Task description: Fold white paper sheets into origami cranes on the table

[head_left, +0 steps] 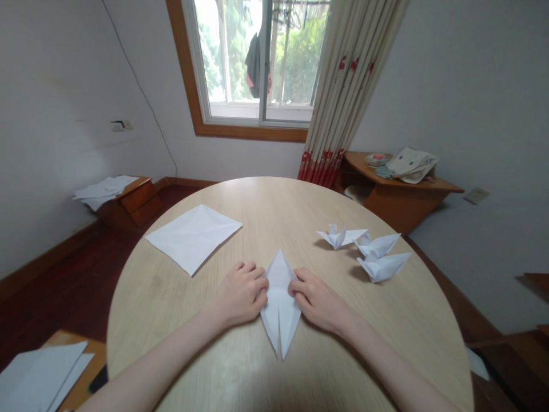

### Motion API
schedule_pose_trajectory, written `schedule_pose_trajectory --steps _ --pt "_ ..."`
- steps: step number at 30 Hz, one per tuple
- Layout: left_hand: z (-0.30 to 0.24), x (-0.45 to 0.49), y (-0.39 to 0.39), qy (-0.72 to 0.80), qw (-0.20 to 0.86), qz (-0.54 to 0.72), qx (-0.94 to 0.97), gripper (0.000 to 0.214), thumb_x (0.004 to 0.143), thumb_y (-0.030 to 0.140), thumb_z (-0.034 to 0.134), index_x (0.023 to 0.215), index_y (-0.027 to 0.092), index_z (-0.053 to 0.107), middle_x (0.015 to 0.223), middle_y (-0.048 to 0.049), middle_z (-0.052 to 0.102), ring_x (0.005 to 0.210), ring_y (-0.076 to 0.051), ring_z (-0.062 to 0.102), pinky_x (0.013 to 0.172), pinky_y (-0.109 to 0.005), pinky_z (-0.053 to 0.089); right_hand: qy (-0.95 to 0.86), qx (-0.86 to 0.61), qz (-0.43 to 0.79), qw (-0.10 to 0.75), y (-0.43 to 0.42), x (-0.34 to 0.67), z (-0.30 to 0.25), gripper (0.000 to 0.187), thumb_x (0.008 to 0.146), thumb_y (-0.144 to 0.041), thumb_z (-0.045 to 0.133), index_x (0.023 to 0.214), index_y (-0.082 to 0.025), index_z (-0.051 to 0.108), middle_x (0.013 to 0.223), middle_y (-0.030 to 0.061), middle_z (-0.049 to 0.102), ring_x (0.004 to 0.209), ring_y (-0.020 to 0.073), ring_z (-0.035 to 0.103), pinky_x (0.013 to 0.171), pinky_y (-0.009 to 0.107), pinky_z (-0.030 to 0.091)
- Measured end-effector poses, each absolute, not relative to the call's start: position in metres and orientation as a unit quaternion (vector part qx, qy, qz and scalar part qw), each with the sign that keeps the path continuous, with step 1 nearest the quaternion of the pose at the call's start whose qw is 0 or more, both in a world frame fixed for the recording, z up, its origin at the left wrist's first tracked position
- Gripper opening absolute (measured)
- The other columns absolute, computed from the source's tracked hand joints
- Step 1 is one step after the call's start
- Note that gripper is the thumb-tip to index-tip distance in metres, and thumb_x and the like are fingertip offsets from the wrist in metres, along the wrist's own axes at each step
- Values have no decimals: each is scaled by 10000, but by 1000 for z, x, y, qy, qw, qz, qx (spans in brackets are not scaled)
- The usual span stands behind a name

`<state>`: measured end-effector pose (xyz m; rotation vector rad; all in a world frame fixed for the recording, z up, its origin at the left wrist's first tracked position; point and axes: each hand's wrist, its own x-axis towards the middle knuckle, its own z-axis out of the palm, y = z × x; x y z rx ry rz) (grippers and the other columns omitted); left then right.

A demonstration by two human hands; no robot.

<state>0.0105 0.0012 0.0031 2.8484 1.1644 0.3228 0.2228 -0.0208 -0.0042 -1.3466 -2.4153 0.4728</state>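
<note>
Folded paper (279, 287): probably light, easily creased; best held by edges.
Left hand (243, 292): grasping left edge.
Right hand (317, 298): grasping right edge.

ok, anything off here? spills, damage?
Nothing spilled or damaged stands out on the round pale wooden table. The slit in the lower half of the folded white paper diamond looks like a fold gap, not a tear. Untidy: loose white paper sheets overhanging the low brown wooden cabinet at back left.

Daylight from the washed-out window (266, 57) glazes the table (266, 200); picture edges stretch.
</note>
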Motion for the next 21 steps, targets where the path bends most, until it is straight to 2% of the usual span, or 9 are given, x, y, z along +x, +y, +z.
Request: schedule_pose_trajectory --steps 13,21 --pt "-1 11 1 381 5 93 920 180 875 198 466 806 183 632 895 -57 597 871 -228 520 769 -363 381 -856 -459 174 163 -18 227 0 241 862 -67 412 705 -199 539 864 31 513 882 194 511 769 314 424" --pt "-4 9 1 388 34 122 913 177 847 152 454 839 187 628 1060 -62 615 934 -230 533 794 -372 385 -860 -438 206 160 -18 239 -3 218 818 -63 399 789 -205 563 920 37 532 883 199 523 786 318 430"
